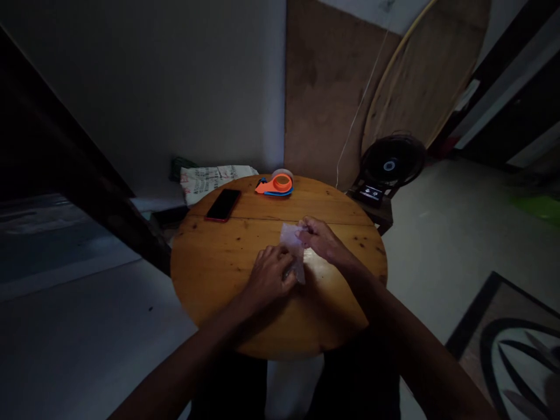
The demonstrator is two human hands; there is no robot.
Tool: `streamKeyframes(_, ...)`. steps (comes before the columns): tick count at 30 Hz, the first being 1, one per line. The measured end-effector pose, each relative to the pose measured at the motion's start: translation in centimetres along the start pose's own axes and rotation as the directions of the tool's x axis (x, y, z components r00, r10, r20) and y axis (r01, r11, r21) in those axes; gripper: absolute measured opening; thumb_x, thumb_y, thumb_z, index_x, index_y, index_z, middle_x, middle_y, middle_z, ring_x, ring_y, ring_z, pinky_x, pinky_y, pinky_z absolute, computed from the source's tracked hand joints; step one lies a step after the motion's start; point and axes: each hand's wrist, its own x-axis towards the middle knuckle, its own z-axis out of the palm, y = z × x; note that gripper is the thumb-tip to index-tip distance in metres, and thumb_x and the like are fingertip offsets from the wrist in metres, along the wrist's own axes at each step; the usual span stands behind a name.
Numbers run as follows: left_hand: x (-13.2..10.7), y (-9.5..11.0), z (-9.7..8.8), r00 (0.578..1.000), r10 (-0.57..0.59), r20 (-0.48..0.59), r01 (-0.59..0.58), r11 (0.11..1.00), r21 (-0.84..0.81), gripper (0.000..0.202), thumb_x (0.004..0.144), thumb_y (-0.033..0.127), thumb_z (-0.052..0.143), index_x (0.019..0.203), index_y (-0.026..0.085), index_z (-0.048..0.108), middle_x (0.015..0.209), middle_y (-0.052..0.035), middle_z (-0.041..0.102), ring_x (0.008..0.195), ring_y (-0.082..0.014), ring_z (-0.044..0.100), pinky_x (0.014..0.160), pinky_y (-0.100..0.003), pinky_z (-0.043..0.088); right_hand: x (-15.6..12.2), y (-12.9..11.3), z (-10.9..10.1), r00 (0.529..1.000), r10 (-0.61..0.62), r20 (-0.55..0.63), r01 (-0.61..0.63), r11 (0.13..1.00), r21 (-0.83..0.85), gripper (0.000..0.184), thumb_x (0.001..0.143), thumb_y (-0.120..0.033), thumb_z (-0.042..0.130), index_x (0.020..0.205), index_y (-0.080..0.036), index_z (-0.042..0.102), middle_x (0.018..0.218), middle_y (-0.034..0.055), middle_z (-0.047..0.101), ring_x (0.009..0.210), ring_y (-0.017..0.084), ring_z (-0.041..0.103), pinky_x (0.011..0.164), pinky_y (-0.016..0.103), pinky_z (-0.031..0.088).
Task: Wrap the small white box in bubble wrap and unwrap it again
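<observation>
A small piece of translucent, whitish plastic (290,234), which looks like bubble wrap, is held over the middle of the round wooden table (210,262). My left hand (272,269) is closed on its lower left side, fingers curled over it. At its upper right edge, my right hand (321,238) pinches it between thumb and fingers. Whether anything lies inside the wrap cannot be made out. Beyond the hands, an orange and blue tape dispenser (276,184) with a roll of tape rests near the table's far edge.
A dark phone with a red edge (223,205) lies at the table's far left. Behind it is a printed white sack (219,178). A black fan (389,166) stands beyond the table on the right. A large round wooden board (426,70) leans against the wall.
</observation>
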Motion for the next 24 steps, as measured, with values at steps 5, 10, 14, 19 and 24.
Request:
streamKeyframes(5, -0.8, 0.4, 0.0, 0.996, -0.069, -0.05, 0.07, 0.997, 0.018, 0.026, 0.083, 0.025, 0.053, 0.107, 0.024, 0.062, 0.108, -0.0076, 0.056, 0.102, -0.025, 0.048, 0.089, -0.041, 0.039, -1.1, -1.6, 0.3, 0.997, -0.058, -0.055, 0.039, 0.953, -0.3, 0.006, 0.076, -0.023, 0.051, 0.073, -0.02, 0.047, 0.069, -0.0022, 0.05, 0.063, 0.012, 0.044, 0.058, 0.023, 0.031)
streamKeyframes(10, -1.2, 0.4, 1.0, 0.953, -0.255, -0.163, 0.245, 0.966, -0.081, 0.037, 0.077, 0.029, 0.059, 0.112, 0.018, 0.052, 0.108, -0.009, 0.055, 0.105, -0.0251, 0.049, 0.093, -0.042, 0.04, -2.7, -2.9, 0.4, 0.998, -0.056, -0.041, 0.035, 0.917, -0.397, 0.004, 0.078, -0.022, 0.052, 0.076, -0.021, 0.049, 0.071, -0.0011, 0.054, 0.067, 0.014, 0.048, 0.06, 0.024, 0.032)
streamKeyframes(14, -1.3, 0.0, 2.1, 0.919, -0.332, -0.21, 0.302, 0.939, -0.165, 0.052, 0.076, 0.034, 0.062, 0.122, 0.017, 0.045, 0.116, -0.0114, 0.053, 0.111, -0.0268, 0.048, 0.097, -0.044, 0.039, -4.3, -3.1, 0.6, 0.998, -0.068, -0.009, 0.058, 0.91, -0.412, 0.005, 0.081, -0.025, 0.05, 0.08, -0.021, 0.052, 0.073, -0.0004, 0.056, 0.068, 0.014, 0.05, 0.061, 0.024, 0.032)
streamKeyframes(19, -1.4, -0.6, 2.6, 0.926, -0.313, -0.21, 0.254, 0.929, -0.268, 0.071, 0.076, 0.032, 0.062, 0.139, 0.018, 0.031, 0.128, -0.0127, 0.05, 0.119, -0.0273, 0.046, 0.1, -0.044, 0.038, -5.8, -2.7, 0.8, 0.996, -0.088, 0.016, 0.088, 0.917, -0.389, 0.003, 0.079, -0.021, 0.051, 0.08, -0.021, 0.054, 0.074, -0.0002, 0.06, 0.068, 0.014, 0.052, 0.063, 0.024, 0.034)
streamKeyframes(24, -1.3, -0.8, 2.5, 0.951, -0.208, -0.228, 0.137, 0.947, -0.291, 0.047, 0.079, 0.028, 0.059, 0.124, 0.018, 0.048, 0.12, -0.0095, 0.055, 0.113, -0.0234, 0.049, 0.098, -0.039, 0.04, -6.9, -2.5, 0.9, 0.992, -0.115, 0.044, 0.123, 0.912, -0.391, 0.01, 0.079, -0.017, 0.049, 0.084, -0.022, 0.056, 0.075, -0.0005, 0.063, 0.071, 0.015, 0.055, 0.064, 0.023, 0.037)
